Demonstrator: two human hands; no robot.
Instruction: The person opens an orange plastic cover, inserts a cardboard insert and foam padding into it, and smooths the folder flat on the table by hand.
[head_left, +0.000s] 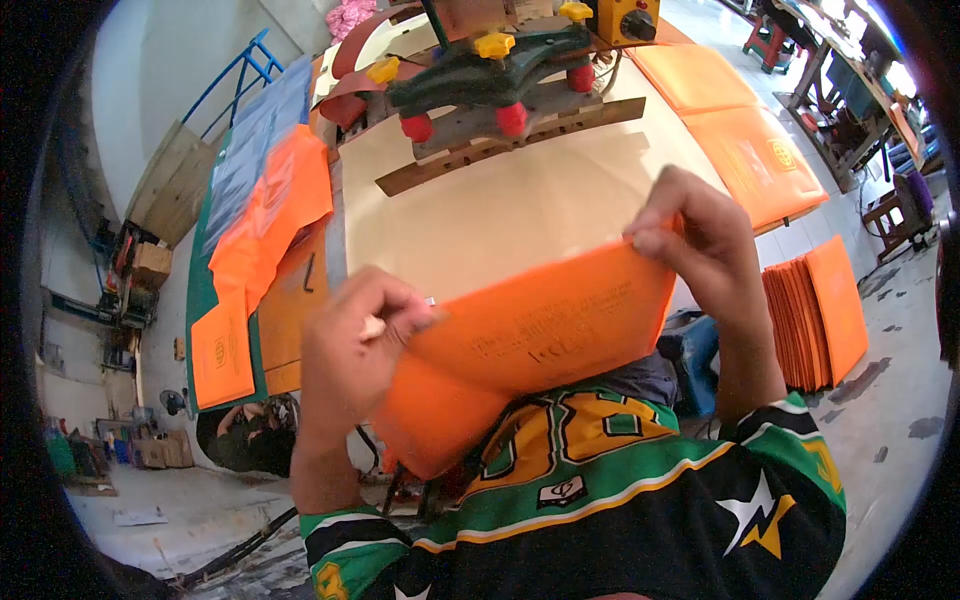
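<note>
Left hand (365, 345), right hand (708, 245): I'm pinching the orange sheet (550, 335) along its upper edge, cream board (480, 225) stretching to the metal bar (540, 139).

One held orange pouch (560, 325), three yellow knobs (494, 45), three red feet (511, 121)

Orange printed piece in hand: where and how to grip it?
Probably pinch the orange printed piece toward opposite ends of its upper edge, coming in from both sides. It is thin and bends, its lower left part drooping, so one-sided support may let it fold. The left hand and right hand hold it that way.
</note>
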